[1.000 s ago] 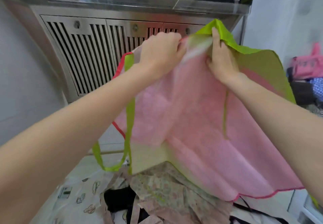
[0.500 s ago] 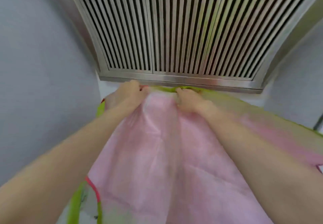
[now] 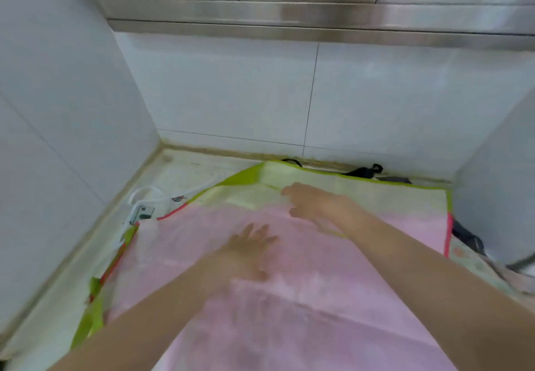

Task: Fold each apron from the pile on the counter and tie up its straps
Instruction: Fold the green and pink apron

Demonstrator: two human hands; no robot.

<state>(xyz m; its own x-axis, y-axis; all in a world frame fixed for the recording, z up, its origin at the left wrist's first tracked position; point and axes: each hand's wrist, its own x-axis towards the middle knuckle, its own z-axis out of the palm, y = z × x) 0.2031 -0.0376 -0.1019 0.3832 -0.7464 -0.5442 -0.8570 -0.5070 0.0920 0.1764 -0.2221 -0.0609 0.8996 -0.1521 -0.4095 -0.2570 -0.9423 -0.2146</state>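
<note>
Now pink apron (image 3: 333,307) lies spread flat on counter (image 3: 185,168). Left hand (image 3: 249,250) splayed, pressing cloth; right hand (image 3: 315,204) blurred, seemingly flat too. Smoothing step. Next: first fold, then straps.

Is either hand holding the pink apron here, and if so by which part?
Neither. The left hand lies flat with spread fingers on the pink apron; the right hand is over its green top band, fingers loose, with no grip visible.

I see the apron (image 3: 304,298) spread on the worktop (image 3: 185,168), my left hand (image 3: 249,250) nearer me than my right hand (image 3: 315,205), both on it.
</note>
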